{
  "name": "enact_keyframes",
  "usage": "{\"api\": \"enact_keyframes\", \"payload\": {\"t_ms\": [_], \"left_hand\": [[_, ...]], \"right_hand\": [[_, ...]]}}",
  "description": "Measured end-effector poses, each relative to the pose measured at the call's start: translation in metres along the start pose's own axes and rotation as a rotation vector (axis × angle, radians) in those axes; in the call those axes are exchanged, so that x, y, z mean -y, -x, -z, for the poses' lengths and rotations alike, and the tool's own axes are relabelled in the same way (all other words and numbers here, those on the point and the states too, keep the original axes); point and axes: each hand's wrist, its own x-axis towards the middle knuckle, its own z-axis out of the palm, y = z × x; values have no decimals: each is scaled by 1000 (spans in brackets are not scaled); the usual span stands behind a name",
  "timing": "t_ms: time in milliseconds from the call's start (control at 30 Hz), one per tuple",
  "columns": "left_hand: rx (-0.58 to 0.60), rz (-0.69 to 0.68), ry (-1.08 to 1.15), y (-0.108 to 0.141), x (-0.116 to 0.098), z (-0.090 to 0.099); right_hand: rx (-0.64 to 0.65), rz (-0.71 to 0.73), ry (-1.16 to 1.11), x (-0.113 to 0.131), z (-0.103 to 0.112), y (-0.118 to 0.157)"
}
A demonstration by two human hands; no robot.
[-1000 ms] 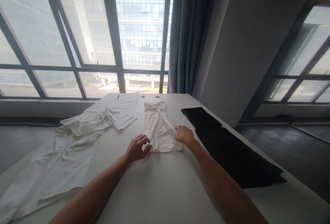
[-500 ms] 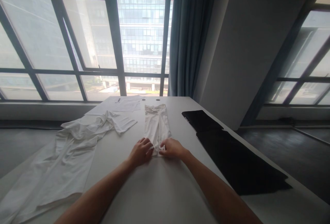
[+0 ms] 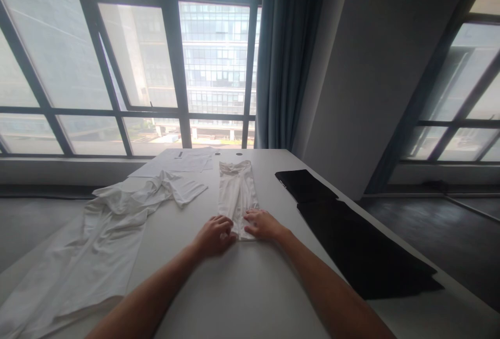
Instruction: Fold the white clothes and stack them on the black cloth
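Note:
A white garment (image 3: 236, 185) lies folded lengthwise into a narrow strip on the white table, its bunched end away from me. At its near left corner, my left hand (image 3: 214, 234) rests with fingers bent over the edge and thumb apart, not gripping. My right hand (image 3: 264, 224) lies on the near right side, fingers spread on the cloth. Creases run along the strip between the hands. The fingertips partly cover the near corners.
A rumpled white short-sleeved shirt (image 3: 113, 235) spreads across the table's left side. Black folded cloth pieces (image 3: 351, 240) lie along the right edge. White sheets (image 3: 172, 164) sit at the far left, near two dark round holes. Windows and a blue-grey curtain (image 3: 283, 68) stand beyond.
Both hands have loosened from a pinch on the garment's near end, and their fingers now lie spread on it. The near end looks flatter and straighter.

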Motion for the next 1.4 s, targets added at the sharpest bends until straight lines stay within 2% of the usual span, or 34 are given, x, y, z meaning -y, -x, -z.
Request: {"api": "enact_keyframes", "payload": {"t_ms": [67,133,300,433,567,667,733,933,1067,1233,1333,1400], "left_hand": [[63,-24,62,2,3,3],[104,-38,119,4,8,8],[131,15,89,8,24,20],[144,-50,38,9,25,20],[84,-60,-17,6,17,16],[46,-11,-26,4,14,12],[22,36,-23,4,15,10],[-54,123,26,6,20,-2],[-72,180,92,6,19,-7],[-100,219,145,4,17,-4],[-54,212,179,1,13,3],[40,208,214,-2,9,11]], "right_hand": [[-62,30,-56,-4,6,2],[-69,32,-116,-9,14,5],[175,-4,-212,-23,30,13],[293,-56,-178,-22,31,16],[192,-37,-68,-12,30,17],[94,-39,2,-8,32,16],[75,-65,23,-8,34,16],[212,-85,26,-7,38,19],[186,-79,100,-2,39,20],[133,-58,26,-1,46,20],[143,-75,-30,0,54,21],[190,-89,-79,1,60,23]]}}
